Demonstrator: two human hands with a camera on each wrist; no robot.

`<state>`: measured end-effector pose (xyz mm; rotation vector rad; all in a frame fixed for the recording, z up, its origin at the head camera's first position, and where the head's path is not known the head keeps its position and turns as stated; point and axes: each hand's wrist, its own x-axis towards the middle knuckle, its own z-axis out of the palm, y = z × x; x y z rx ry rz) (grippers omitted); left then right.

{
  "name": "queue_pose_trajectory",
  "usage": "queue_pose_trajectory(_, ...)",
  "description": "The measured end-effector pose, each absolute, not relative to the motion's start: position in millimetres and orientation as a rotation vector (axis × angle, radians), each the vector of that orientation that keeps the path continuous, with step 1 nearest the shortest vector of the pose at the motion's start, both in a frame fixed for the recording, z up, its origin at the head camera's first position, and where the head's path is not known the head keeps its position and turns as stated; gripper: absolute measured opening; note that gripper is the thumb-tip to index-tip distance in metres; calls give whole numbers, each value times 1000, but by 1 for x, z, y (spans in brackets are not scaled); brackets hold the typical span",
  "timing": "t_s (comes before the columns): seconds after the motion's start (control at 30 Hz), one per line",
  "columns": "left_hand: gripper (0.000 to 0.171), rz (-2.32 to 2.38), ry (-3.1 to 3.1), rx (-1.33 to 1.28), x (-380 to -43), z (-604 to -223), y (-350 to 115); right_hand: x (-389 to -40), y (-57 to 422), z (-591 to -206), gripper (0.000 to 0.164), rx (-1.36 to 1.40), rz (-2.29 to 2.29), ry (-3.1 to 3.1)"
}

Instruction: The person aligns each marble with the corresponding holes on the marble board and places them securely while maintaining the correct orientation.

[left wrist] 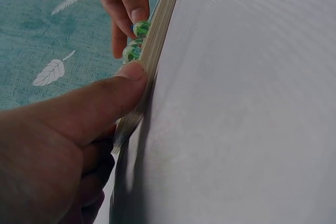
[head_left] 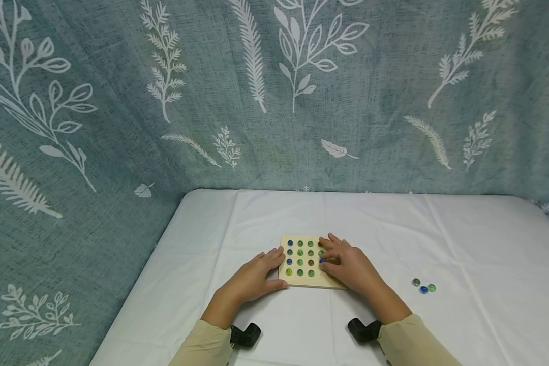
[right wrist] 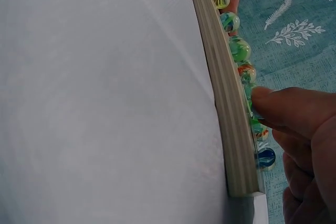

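Centre frame: left hand (head_left: 254, 274), loosely spread, rests on the board (head_left: 320, 281); right hand (head_left: 352, 263) pinches a blue marble (head_left: 322, 261). A sideways fingertip nudge could unseat neighbouring marbles (head_left: 311, 263).

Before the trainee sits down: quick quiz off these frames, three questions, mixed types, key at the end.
1. Count: how many loose marbles lie on the white cloth, off the board?
2. True or false: the person's right grip is among those loose ones.
3. Multiple choice: what does the left grip touch?
A) a loose marble
B) the board
C) the patterned curtain

Key:
1. Three.
2. False; its fingers are at the seated marbles on the board's right-hand part.
3. B; the left wrist view shows the thumb on its edge.
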<state>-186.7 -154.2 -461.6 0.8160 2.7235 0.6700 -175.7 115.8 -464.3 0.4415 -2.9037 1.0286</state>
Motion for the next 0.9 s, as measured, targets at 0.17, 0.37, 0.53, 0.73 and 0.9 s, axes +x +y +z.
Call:
queue_pose_trajectory(0.17, 77, 667, 2721, 813, -186, -461, -154, -176, 115, -466, 23, 451, 1009, -2913)
queue_pose_trajectory(0.37, 77, 671, 2721, 812, -185, -462, -155, -175, 115, -466, 24, 446, 1000, -2917)
queue_pose_trajectory(0.53, 76, 673, 2731, 810, -185, -463, -155, -175, 114, -465, 24, 452, 1009, -2905)
queue_pose_trajectory(0.73, 76, 673, 2736, 823, -186, -463, -155, -175, 114, -465, 25, 452, 1027, -2899)
queue_pose_trajectory(0.9, 76, 667, 2739, 827, -186, -463, -155, -175, 114, -464, 25, 445, 1025, -2906)
